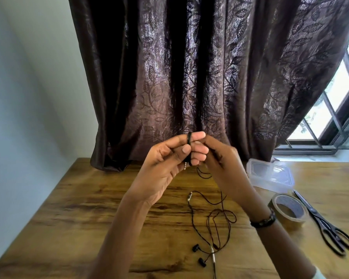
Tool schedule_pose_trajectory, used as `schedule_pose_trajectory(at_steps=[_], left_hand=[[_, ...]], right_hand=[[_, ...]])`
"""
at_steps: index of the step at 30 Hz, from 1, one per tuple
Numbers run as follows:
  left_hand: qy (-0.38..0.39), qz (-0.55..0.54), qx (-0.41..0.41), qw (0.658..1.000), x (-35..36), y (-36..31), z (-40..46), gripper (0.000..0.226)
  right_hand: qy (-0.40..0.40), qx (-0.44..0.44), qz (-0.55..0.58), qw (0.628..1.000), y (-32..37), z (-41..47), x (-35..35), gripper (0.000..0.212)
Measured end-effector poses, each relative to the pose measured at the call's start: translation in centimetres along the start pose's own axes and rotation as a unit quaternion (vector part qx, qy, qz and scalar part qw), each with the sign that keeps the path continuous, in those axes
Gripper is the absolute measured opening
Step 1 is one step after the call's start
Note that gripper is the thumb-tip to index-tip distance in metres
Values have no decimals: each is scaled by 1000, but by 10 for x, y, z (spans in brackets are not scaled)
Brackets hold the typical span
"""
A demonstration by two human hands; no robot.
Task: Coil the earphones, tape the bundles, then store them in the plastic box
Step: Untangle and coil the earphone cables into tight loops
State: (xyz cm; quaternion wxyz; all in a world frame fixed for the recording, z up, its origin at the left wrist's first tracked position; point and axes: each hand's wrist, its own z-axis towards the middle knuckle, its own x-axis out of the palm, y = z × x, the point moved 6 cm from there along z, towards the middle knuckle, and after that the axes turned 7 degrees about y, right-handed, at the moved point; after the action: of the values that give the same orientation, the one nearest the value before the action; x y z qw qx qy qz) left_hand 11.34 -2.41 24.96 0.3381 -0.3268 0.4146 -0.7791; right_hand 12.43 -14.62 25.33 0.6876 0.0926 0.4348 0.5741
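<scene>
Head view, looking down: the left hand point(165, 158) is raised above the bench point(69, 208) with its fingers extended, and several turns of black earphone cord point(189, 138) are wound round them near the tips. Its thumb curls in and pins the plug end, with the metal jack plug point(185, 165) poking out just below. The right hand point(220, 160) has its fingers curled close against the left fingertips; it looks to be pinching the cord to feed the next turn, though the exact contact is hidden.

From that grip the rest of the earphones point(212, 224) hangs down and lies in loose loops on the wood, with the inline remote and both black earbuds point(198, 254) near the front edge. By my reading most of the cord is not yet wound, so coiling has only begun.

To the right, near one another, sit the clear plastic box point(270, 175), lid on and apparently nothing inside, a roll of brown tape point(288, 210) and black scissors point(326, 224). No tape is cut and no bundle is stored, so taping and boxing are all left. A dark patterned curtain point(189, 77) hangs behind.
</scene>
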Motion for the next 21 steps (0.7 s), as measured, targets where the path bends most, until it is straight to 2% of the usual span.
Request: schedule_pose_trajectory(at_steps=[4,11,17,21], left_hand=[[-13,7,-12,1000,-3,3,3,36],[-62,75,-5,995,-15,4,8,39],[-59,171,-12,983,-14,10,6,41],[-17,197,-47,979,-10,12,3,40]], right_hand=[[-17,20,-23,999,-4,-18,12,24],[18,37,-81,996,-2,-36,27,12],[27,24,-126,991,11,-35,16,17],[31,0,-143,989,19,-27,2,15]])
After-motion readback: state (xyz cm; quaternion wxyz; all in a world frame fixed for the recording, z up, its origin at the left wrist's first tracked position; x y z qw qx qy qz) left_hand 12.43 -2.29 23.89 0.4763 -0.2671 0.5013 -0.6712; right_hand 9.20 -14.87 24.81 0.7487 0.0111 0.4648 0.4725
